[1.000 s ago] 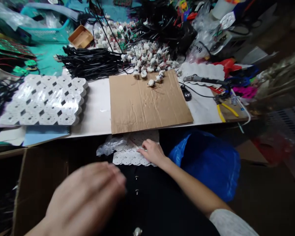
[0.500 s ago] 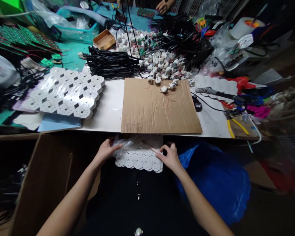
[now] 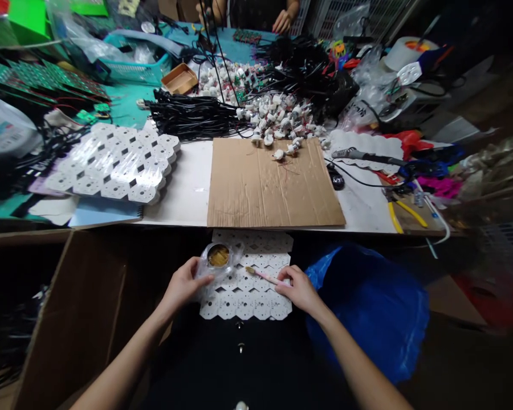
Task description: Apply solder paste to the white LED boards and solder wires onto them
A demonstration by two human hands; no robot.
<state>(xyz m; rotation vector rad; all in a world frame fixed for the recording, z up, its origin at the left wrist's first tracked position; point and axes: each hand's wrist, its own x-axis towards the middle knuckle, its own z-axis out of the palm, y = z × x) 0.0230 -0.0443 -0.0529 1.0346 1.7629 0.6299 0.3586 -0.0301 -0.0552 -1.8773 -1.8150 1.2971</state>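
Head view from my end: two bare hands, one brush, one tin. The right hand (image 3: 297, 288) is pinching the one pink-handled brush (image 3: 265, 276), bristles pointing left toward the tin. The left hand (image 3: 187, 283) is gripping clear plastic (image 3: 236, 256) that's around one round, open tin (image 3: 218, 256) with yellowish-brown stuff inside; I can't tell if the fingers reach the tin itself. Both hands are over white perforated panels (image 3: 245, 307) just off the near table edge, and I can't count the layers.

Going outward, there's one cardboard sheet (image 3: 273, 185) on the table, then a pile of white parts (image 3: 282, 114) too jumbled to count, spilling onto its far edge. One bundle of black cables (image 3: 192, 117) left of that, plus a shiny-wrapped panel stack (image 3: 115, 165). Right side: one pair of yellow-handled pliers (image 3: 411, 213), one blue bag (image 3: 367, 310) below. Far side: one co-worker, two hands (image 3: 283, 21) showing.
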